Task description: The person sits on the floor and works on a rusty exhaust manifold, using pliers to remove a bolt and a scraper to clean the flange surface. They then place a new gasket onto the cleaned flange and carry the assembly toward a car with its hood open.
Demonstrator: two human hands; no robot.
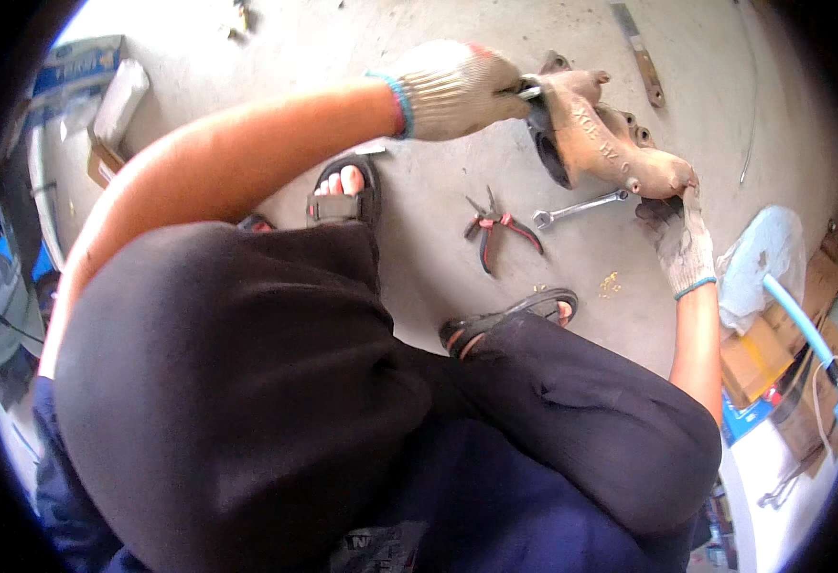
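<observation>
A rusty brown cast exhaust manifold (pixel 596 134), with raised lettering and several ports, is held up above the floor, tilted down to the right. My right hand (pixel 679 239), in a knitted glove with a blue cuff, grips its lower right end. At the upper left end is my left hand (pixel 462 91), gloved alike, its fingers closed around a small shiny metal piece (pixel 531 93) against the manifold. Most of that piece is hidden by the glove. Below the manifold, pliers (pixel 495 229) with black and red handles lie spread on the floor beside a combination wrench (pixel 581 208).
A flat wooden-handled tool (pixel 641 57) lies on the floor at the far right. Plastic-wrapped material (pixel 763 258), cardboard (pixel 758 363) and a blue tube (pixel 796 315) crowd the right side. Boxes and bags (pixel 80 76) line the left. My sandaled feet (pixel 343 196) stand close to the pliers.
</observation>
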